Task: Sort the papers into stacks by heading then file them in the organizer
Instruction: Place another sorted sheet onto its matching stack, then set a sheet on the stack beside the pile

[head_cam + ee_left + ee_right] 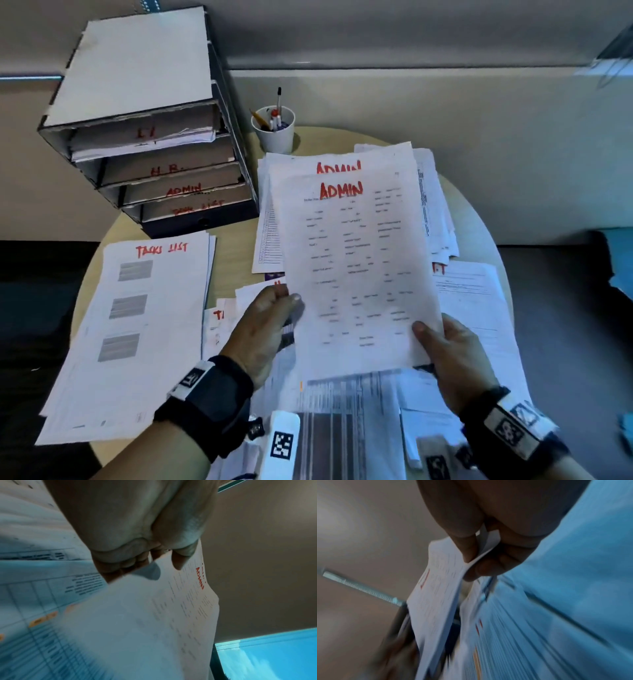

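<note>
ADMIN sheet [359,270] pinched at its edges by left hand [265,329] and right hand [452,356], apparently above the table's papers [479,308].

Thin matt white paper sheet headed ADMIN in red marker [359,274]; grey cardboard organizer of 4 trays [150,137], edges rough and frayed; round pale wood-look table [236,253], smooth; matt white paper cup of pens [275,132]
</note>
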{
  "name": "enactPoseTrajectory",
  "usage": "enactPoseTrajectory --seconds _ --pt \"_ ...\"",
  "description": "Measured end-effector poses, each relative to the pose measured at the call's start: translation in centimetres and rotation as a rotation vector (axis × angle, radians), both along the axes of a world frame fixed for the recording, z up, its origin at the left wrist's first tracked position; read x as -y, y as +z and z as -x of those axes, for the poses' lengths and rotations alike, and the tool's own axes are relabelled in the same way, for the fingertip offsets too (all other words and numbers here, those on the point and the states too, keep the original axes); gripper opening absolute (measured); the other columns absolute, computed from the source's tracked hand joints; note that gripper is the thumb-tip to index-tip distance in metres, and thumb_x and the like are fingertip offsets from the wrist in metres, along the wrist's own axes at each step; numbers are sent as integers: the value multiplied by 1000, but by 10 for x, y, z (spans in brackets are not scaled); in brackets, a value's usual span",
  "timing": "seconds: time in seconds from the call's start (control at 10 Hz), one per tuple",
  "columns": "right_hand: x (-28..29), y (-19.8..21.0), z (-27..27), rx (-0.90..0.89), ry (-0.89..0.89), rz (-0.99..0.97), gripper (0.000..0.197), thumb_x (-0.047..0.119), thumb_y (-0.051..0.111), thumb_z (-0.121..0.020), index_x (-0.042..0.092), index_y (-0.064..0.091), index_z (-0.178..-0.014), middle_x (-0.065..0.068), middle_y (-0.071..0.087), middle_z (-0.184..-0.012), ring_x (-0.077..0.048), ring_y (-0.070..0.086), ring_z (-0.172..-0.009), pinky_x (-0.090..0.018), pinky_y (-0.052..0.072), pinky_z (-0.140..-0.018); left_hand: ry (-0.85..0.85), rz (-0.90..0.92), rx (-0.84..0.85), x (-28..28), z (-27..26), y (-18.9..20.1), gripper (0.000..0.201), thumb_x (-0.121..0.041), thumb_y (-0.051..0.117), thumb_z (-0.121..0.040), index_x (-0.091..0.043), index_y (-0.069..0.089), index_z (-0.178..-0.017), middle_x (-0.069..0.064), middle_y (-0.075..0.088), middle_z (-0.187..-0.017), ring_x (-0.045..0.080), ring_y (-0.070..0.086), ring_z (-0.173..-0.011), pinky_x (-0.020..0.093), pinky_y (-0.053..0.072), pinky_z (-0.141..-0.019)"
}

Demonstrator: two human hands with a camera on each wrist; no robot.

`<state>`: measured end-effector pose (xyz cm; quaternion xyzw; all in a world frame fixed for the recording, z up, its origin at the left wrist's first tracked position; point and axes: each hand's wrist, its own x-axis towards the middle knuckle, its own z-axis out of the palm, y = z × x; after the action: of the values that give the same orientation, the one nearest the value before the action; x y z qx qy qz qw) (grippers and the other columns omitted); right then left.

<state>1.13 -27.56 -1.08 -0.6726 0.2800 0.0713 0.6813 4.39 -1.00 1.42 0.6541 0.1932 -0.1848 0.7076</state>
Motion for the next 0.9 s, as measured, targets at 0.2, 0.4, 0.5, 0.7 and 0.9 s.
enactPoseTrajectory --seconds 0.2,0.4,0.5,0.7,0.9 --pt "59 3 -111 -20 -173 -103 11 17 60 -96 15 63 -106 -5 67 -96 -17 60 -74 -20 50 -46 -880 -1109 125 -18 33 -17 67 -54 58 -89 -32 35 -147 4 30 -158 22 32 -141 38 36 -112" --pt "95 -20 -199 -131 -189 -28 5 16 59 -95 19 54 -96 -3 55 -87 -16 58 -70 -18 50 -41 -1172 -1196 -56 -36 53 -55 90 -69 44 -88 -48 -19 -149 -4 -42 -147 29 -15 -152 54 16 -121" --pt "101 -39 -223 -161 -104 17 9 18 54 -98 20 48 -105 1 53 -91 -8 65 -64 -15 50 -43 -1182 -1234 -98 -35 50 -56 88 -66 46 -88 -46 -8 -153 -4 -34 -159 28 -16 -152 53 12 -120" --pt "88 -25 -234 -309 77 561 30 38 60 -91 8 61 -94 3 63 -44 -15 59 -38 -24 46 -47 -1113 -1200 -27 -33 49 -61 89 -68 48 -86 -47 -5 -154 -8 -35 -157 26 -16 -153 53 8 -121" --pt "55 6 -162 -62 76 998 53 54 63 -83 20 55 -123 -11 58 -121 -33 57 -112 -40 45 -96 -942 -1228 94 -34 42 -44 77 -66 53 -83 -39 27 -150 -2 17 -162 25 19 -146 47 28 -113"
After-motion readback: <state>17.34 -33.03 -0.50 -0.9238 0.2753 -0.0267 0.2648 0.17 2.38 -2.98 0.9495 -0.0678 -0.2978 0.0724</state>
